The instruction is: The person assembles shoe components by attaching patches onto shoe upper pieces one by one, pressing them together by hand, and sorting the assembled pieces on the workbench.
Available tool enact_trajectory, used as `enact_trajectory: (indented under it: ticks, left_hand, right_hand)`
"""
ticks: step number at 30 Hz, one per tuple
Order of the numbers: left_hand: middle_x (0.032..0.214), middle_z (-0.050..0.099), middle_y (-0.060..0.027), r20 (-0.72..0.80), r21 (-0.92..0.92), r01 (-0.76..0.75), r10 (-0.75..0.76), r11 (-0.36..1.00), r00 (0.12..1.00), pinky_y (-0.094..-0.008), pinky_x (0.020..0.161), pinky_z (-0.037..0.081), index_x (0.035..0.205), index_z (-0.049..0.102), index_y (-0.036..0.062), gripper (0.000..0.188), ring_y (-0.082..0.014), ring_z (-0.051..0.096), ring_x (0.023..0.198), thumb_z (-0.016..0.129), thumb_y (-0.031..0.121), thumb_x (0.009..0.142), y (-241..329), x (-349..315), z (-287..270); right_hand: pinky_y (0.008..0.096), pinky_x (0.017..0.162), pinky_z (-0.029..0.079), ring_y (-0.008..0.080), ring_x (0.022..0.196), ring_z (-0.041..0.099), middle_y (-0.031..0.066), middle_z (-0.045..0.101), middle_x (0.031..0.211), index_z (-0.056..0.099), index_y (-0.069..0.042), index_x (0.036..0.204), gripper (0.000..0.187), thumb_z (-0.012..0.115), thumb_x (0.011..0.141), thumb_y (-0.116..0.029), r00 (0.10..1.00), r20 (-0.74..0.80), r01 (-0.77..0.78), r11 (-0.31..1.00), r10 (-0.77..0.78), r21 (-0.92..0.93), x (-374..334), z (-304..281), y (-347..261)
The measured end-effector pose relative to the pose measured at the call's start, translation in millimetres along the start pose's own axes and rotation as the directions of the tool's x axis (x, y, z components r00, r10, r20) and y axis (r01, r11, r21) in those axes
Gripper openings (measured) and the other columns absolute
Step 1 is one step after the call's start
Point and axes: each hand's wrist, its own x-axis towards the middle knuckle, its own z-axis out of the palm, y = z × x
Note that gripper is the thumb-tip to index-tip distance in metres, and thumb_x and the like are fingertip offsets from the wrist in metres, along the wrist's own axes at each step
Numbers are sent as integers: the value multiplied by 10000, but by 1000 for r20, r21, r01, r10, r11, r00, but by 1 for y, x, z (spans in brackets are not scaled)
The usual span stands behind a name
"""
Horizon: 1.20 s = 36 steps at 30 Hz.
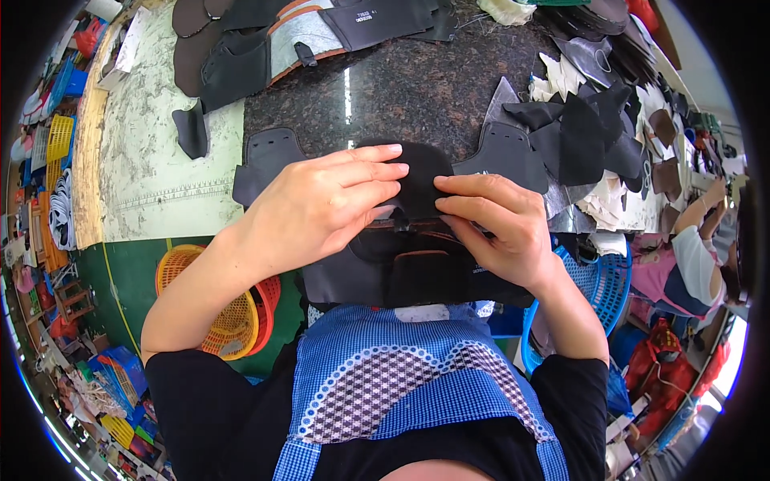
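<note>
Dark speckled stone makes up the worktop where this person stands, with a pale worn board butted against it on the left. Nearest the body, under a blue checked apron, a stack of black cut pieces hangs over the table's near edge, handy for the next pick. Both hands meet just above it on one black rounded piece. The left hand lies across it with fingers stretched nearly flat, pressing it down so it cannot slide, as I judge it. The right hand is curled, its fingertips pinched on the piece's right edge — likely lining that edge up against the layer beneath.

Either side of the hands lie two matching black panels, one to the left and one to the right, laid flat within easy reach. Farther right, a loose heap of black and white scraps spreads toward the edge. At the far side sit larger black sheets — pushed back, out of the way. Below the table, orange baskets sit on the left and a blue one on the right.
</note>
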Motion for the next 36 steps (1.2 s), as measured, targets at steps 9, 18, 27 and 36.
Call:
enact_trajectory:
  ticks: [9, 18, 27, 36]
  left_hand:
    - [1283, 720, -136, -12, -84, 105, -107, 991, 994, -416, 1040, 560, 1128, 741, -14, 286, -324, 646, 1286, 768, 27, 846, 5, -5, 13]
    - [1282, 710, -95, 55, 209, -26, 15, 978, 998, -400, 992, 566, 1114, 754, 52, 305, -269, 675, 1210, 790, 146, 826, 4, -6, 4]
    - [956, 755, -97, 73, -15, 179, -178, 984, 981, -384, 841, 567, 933, 733, 74, 163, -285, 735, 928, 807, 184, 838, -27, 12, -38]
    - [1127, 692, -76, -516, 203, 304, -162, 931, 841, -355, 876, 563, 1116, 722, 62, 282, -285, 698, 1035, 795, 94, 846, -111, 28, -55]
  right_hand:
    - [363, 761, 619, 272, 961, 751, 94, 765, 1070, 741, -38, 923, 200, 805, 737, -2, 999, 38, 19, 1000, -19, -3, 2, 0, 9]
    - [410, 940, 522, 280, 1142, 616, 54, 667, 1113, 722, -71, 1007, 356, 822, 677, -161, 978, 208, 27, 999, -17, -45, 20, 11, -12]
    - [338, 701, 495, 200, 825, 573, 23, 525, 841, 614, -99, 814, 141, 652, 754, -221, 944, 277, 256, 928, -181, -269, 29, 18, -24]
    - [393, 707, 574, 261, 885, 655, 63, 650, 928, 730, -50, 934, 210, 801, 806, -201, 848, 522, -100, 995, 92, -13, -77, 0, -28]
